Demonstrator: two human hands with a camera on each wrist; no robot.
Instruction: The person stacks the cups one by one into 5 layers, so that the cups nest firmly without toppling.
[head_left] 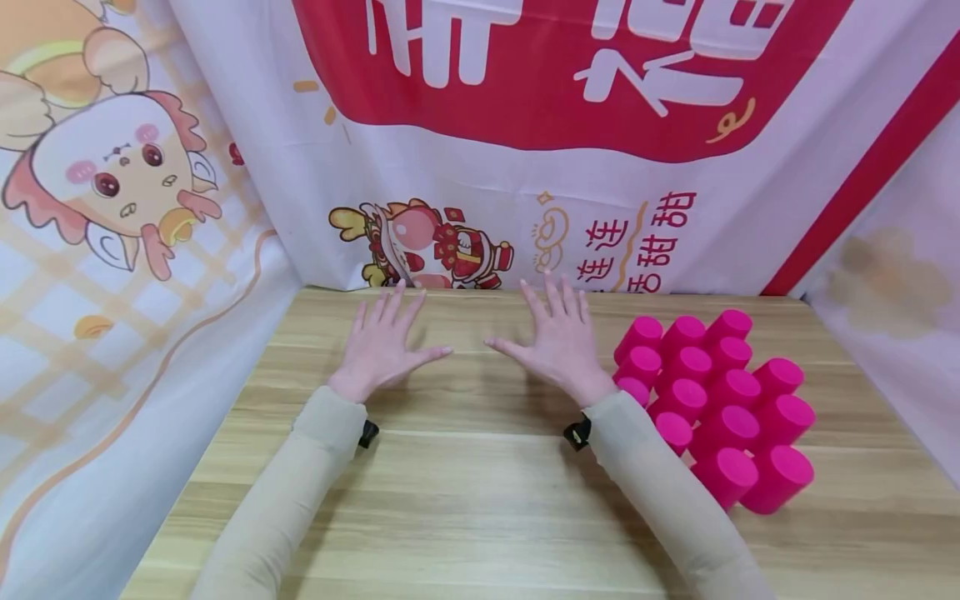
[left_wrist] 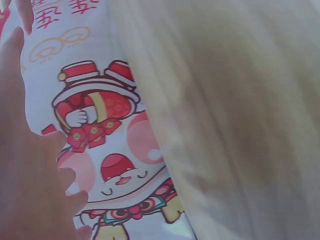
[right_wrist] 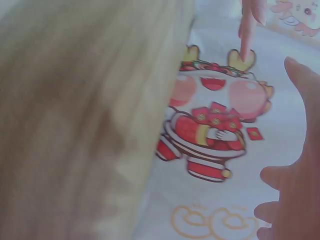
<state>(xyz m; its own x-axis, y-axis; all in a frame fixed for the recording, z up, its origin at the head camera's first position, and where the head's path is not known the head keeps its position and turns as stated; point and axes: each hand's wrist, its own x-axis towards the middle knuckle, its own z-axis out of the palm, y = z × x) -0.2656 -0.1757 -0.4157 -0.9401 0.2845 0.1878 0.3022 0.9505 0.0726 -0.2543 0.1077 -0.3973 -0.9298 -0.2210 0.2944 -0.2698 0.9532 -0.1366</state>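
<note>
Both hands are held over the far half of the wooden table [head_left: 465, 492], palms down with fingers spread and thumbs toward each other. My left hand [head_left: 381, 346] holds nothing; in the left wrist view part of that hand [left_wrist: 30, 170] shows along the left edge. My right hand [head_left: 558, 342] is also bare of any object, just left of a group of bright pink cylinders [head_left: 727, 429]. The right wrist view has the right hand [right_wrist: 297, 175] at its right edge, with fingers of the other hand [right_wrist: 247, 30] at the top. My right forearm partly hides the nearest cylinders.
The upright cylinders stand close together on the table's right side. A white cloth [head_left: 450, 167] with red print and a cartoon figure hangs behind the table's far edge. Printed cloth [head_left: 112, 333] lines the left side, and pale cloth [head_left: 892, 358] the right.
</note>
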